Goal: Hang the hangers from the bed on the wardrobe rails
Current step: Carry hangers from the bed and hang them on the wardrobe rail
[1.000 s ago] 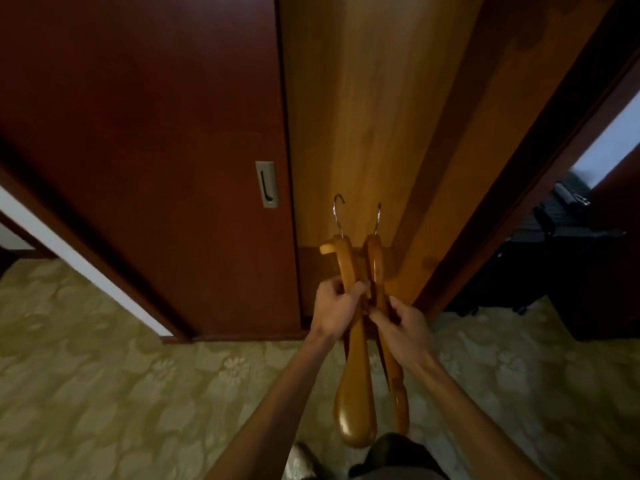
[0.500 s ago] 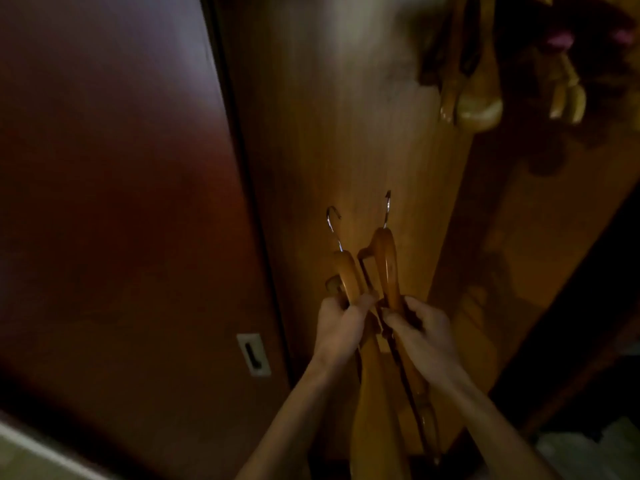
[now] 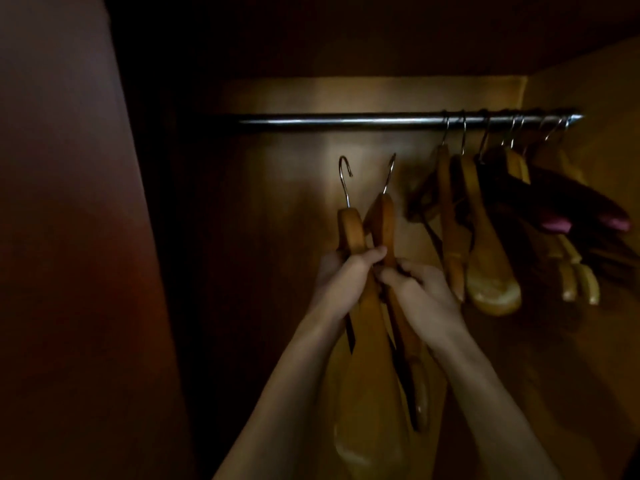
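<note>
While the left hand (image 3: 341, 278) grips one wooden hanger (image 3: 360, 341) and the right hand (image 3: 420, 292) grips a second hanger (image 3: 384, 223), fingers curled round each neck, both metal hooks point up below the wardrobe rail (image 3: 346, 120) without touching it. The rail's left stretch is bare; hung hangers (image 3: 485, 251) crowd its right end, just beside the right hand. A dark door panel (image 3: 69, 237) stands at the left.

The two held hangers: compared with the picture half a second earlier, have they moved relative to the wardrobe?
Cannot tell. The head camera tilted up, bringing the rail into view; the two held hangers sit below it, unhooked, gripped by both hands.
</note>
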### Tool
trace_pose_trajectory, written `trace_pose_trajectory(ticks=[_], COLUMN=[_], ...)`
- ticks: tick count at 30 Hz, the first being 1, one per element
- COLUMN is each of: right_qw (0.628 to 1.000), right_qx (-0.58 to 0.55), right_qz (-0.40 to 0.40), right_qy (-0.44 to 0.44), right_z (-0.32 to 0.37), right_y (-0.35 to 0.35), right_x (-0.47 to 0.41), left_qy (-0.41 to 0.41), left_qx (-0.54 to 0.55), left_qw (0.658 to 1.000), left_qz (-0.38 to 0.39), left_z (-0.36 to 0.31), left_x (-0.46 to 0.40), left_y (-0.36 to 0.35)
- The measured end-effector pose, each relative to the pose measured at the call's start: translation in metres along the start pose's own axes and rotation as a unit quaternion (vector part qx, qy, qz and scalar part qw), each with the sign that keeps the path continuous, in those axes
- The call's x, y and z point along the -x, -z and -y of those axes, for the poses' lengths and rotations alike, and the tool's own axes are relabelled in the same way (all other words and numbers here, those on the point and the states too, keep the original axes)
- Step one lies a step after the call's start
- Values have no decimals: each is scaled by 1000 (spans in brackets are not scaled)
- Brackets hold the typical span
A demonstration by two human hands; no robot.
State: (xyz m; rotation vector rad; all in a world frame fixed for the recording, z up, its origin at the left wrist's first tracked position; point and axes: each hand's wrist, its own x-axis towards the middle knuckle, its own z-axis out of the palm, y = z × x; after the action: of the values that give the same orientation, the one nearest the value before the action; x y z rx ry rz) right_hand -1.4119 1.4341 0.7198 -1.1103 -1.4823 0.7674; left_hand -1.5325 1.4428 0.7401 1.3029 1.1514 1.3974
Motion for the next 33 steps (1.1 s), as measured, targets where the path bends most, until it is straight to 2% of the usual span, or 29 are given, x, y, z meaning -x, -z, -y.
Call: trace_pose_trajectory(ticks=[4, 12, 21, 26, 33], right_qw=[997, 995, 994, 993, 991], right_qx=[9, 60, 89, 106, 110], right_qz=[-50, -69, -60, -55, -70], right_qy=[54, 33, 22, -9, -5], right_z=[29, 57, 39, 37, 22], right_y=[3, 32, 56, 68, 69], right_x=[-36, -75, -97, -100, -98], left_qy=[-28, -65, -47, -23, -22], left_qx=[-17, -76, -55, -81, -49], left_qw=[999, 993, 995, 993, 997], left_qz=[13, 66, 73, 85, 64], left_z=[-42, -76, -66, -57, -35], left_x=[-31, -72, -99, -108, -110], left_y=[-2, -21, -55, -65, -75])
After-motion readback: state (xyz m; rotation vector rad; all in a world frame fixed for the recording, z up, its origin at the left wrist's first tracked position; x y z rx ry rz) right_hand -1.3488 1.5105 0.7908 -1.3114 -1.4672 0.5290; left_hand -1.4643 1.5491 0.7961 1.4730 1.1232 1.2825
